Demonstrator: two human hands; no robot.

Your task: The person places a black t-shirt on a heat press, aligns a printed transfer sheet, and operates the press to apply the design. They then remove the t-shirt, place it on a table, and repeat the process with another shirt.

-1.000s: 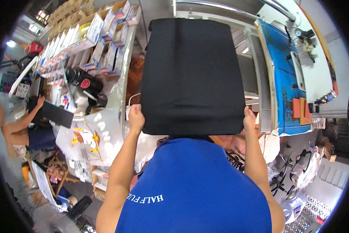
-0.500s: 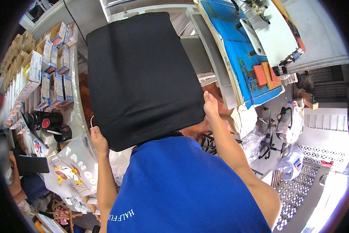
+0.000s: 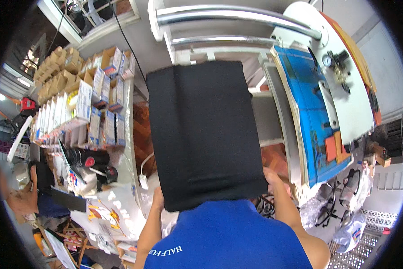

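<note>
A large black cloth (image 3: 203,130) lies spread in front of me over something flat and roughly rectangular, which it hides. Slight creases run across its near end, close to my blue shirt. My left hand (image 3: 158,197) is at the near left corner, closed on the cloth's edge, its fingertips mostly hidden. At the near right corner my right hand (image 3: 271,177) grips the opposite edge, its fingers partly tucked behind the fabric.
On the left, a table holds several open cardboard boxes (image 3: 80,101) and a black mug (image 3: 106,174). A machine with a blue bed (image 3: 306,112) and a chrome bar (image 3: 237,18) stands right and ahead. Another person's arm (image 3: 24,201) shows at far left.
My view has swung up and left, bringing the chrome bar into sight. The cloth looks smoother near me, with its near edge closer to my body. Both hands stay at its near corners.
</note>
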